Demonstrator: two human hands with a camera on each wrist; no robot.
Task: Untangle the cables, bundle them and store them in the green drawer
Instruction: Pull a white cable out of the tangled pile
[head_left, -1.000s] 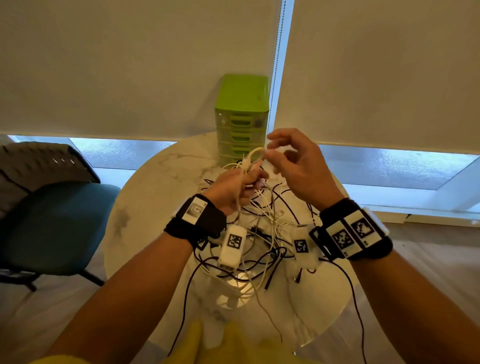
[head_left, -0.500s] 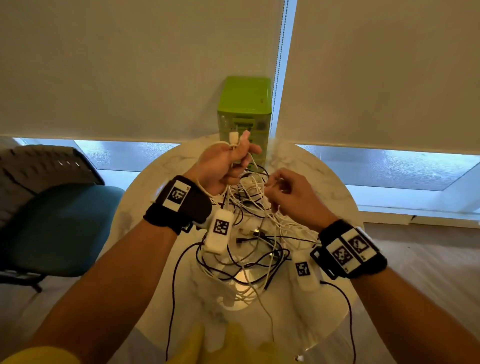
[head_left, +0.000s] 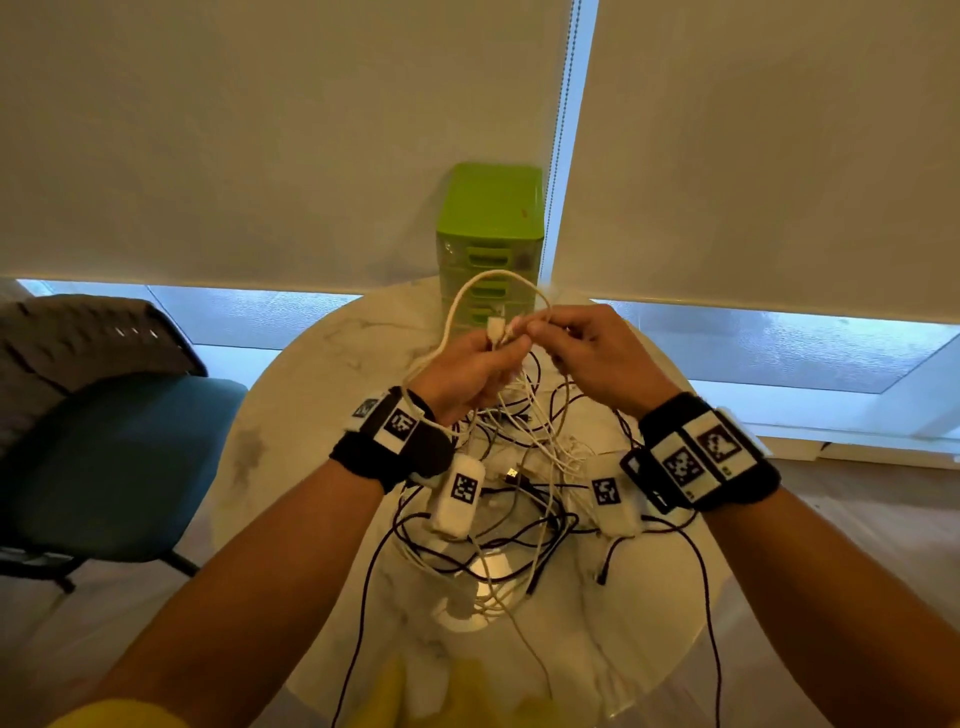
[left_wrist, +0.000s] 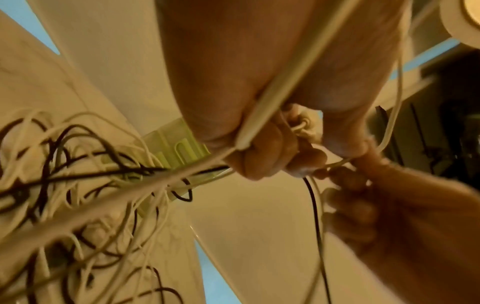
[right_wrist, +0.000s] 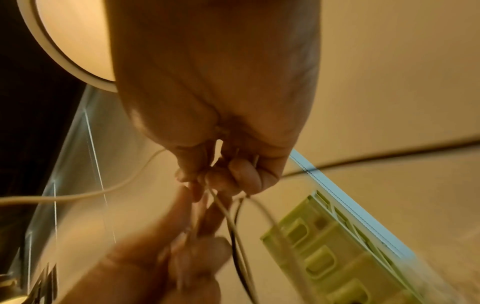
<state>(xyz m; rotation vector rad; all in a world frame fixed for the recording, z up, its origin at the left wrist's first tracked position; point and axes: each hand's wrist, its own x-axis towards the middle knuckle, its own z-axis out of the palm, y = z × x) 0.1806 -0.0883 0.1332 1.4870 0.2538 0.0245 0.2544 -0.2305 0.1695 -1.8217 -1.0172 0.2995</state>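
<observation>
My left hand (head_left: 464, 370) and right hand (head_left: 592, 358) pinch a looped cream-white cable (head_left: 470, 291) at 12 o'clock; the left wrist view alone shows the tangled black-and-white cables (left_wrist: 78, 174) hanging.

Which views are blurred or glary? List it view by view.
Head view: sharp, warm-tinted; bright daylight strip under the blinds; lamp glare on the round marble table beneath the tangled black and white cables. Left wrist view: near cables smeared, right hand soft, left hand clearer. Right wrist view: left hand and green plastic drawer unit motion-blurred; bright lamp top left.

no readable text, only coded square tags (head_left: 465, 488) on wristbands
</observation>
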